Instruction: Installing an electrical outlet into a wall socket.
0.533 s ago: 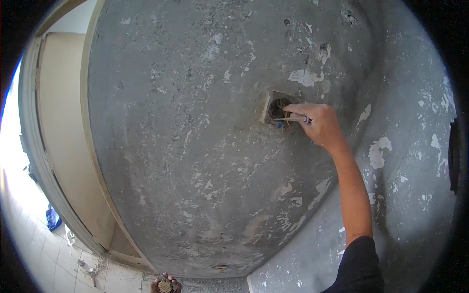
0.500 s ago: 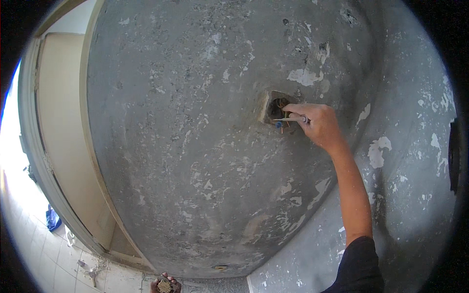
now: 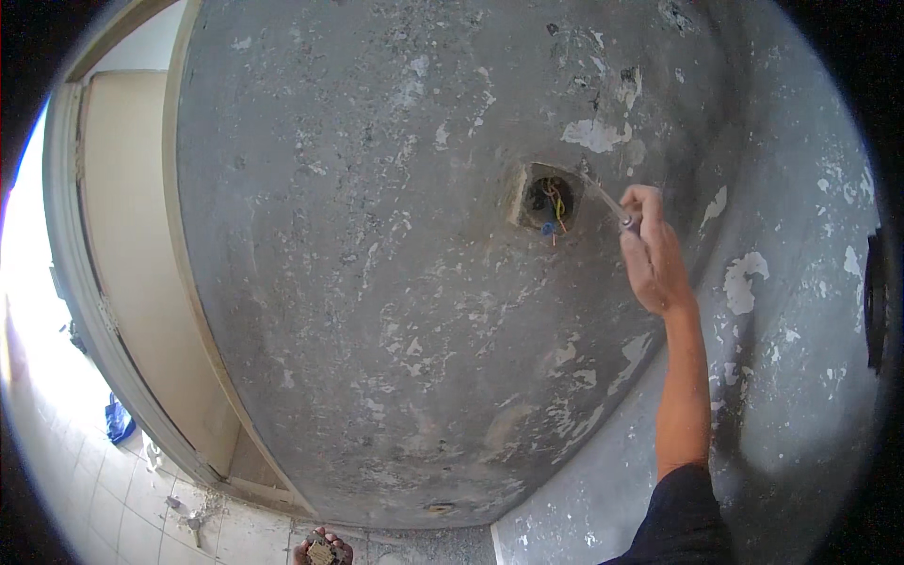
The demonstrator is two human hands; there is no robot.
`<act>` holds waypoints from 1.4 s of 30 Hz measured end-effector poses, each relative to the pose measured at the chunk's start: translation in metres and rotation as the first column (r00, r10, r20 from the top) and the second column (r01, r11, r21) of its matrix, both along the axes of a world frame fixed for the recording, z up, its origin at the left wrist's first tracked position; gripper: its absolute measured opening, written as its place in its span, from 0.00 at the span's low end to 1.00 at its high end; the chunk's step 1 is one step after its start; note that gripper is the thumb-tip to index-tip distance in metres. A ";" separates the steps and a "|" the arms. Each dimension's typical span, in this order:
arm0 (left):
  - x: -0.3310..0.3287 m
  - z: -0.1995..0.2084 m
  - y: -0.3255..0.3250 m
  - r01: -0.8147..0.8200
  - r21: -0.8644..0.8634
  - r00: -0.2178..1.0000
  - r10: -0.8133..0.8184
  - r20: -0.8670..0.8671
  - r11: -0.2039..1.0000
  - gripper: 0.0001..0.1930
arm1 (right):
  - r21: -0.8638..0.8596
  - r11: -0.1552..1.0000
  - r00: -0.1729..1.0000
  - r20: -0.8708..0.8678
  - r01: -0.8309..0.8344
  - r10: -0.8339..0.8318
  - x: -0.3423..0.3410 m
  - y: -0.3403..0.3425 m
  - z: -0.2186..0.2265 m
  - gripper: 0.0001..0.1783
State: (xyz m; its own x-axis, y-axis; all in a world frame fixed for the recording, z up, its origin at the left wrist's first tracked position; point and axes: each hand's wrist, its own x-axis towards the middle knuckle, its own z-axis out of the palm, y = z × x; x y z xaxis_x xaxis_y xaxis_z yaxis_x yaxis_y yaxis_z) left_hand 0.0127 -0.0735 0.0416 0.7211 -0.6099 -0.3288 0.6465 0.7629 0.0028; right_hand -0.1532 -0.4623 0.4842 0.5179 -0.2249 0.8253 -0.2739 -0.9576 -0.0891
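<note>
At the right, my right hand [image 3: 652, 256] is closed around the handle of a screwdriver [image 3: 605, 199]. Its slim shaft points up and left, the tip near the upper right corner of a square recess [image 3: 518, 197] in the grey wall. Inside is a dark round opening with yellow-green wires [image 3: 557, 201] and a blue wire end [image 3: 548, 229] hanging out. My left hand [image 3: 301, 554], low at the bottom edge, is curled around a tan, ridged thing [image 3: 322, 553] whose kind I cannot make out.
The grey wall [image 3: 377, 282] has patches of flaked paint. It meets another wall [image 3: 791, 377] at a corner on the right. A door frame [image 3: 179, 235] stands at the left, with a blue bag [image 3: 119, 420] and debris [image 3: 193, 524] on the tiled floor. A small yellowish plate [image 3: 440, 509] sits low.
My right hand has drawn back from the recess to the right with the screwdriver, whose shaft now tilts upward. The recess and its wires are uncovered. The left hand keeps its hold.
</note>
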 end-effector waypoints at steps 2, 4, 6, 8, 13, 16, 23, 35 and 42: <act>0.001 -0.002 0.000 0.019 -0.031 1.000 -0.019 0.014 0.999 0.22 | -0.136 0.990 0.995 0.094 -0.023 0.036 -0.006 -0.004 -0.007 0.11; -0.002 0.012 -0.002 -0.026 0.007 0.999 0.025 0.031 1.000 0.21 | -0.195 0.980 0.996 0.079 -0.030 0.046 -0.001 -0.003 -0.010 0.11; 0.002 0.009 -0.010 -0.016 0.050 0.998 0.013 0.063 0.999 0.21 | -0.257 0.966 0.997 0.062 -0.031 0.048 0.002 -0.003 -0.012 0.10; 0.000 0.010 -0.015 -0.003 0.085 0.987 -0.010 0.159 0.996 0.20 | -0.170 0.984 0.994 0.088 -0.048 0.064 0.004 -0.008 -0.015 0.09; 0.002 0.007 -0.023 0.027 0.102 0.995 -0.037 0.093 0.994 0.20 | -0.215 0.976 0.991 0.116 -0.035 0.061 0.010 -0.022 -0.021 0.09; -0.001 0.010 -0.024 0.050 0.112 0.991 -0.064 0.121 0.992 0.20 | -0.229 0.973 0.991 0.120 -0.034 0.063 0.014 -0.023 -0.023 0.09; 0.000 0.008 -0.020 0.031 0.104 0.996 -0.040 0.084 0.994 0.20 | -0.131 0.989 0.993 0.085 -0.065 0.076 0.010 -0.016 -0.016 0.11; 0.000 -0.001 -0.029 0.053 0.175 0.986 -0.079 0.146 0.983 0.20 | 0.571 0.737 0.926 0.126 -0.361 0.356 -0.008 -0.024 0.014 0.18; 0.002 0.007 -0.032 0.044 0.197 0.995 -0.060 0.077 0.979 0.19 | 0.621 0.610 0.862 0.248 -0.492 0.443 -0.022 -0.028 0.006 0.18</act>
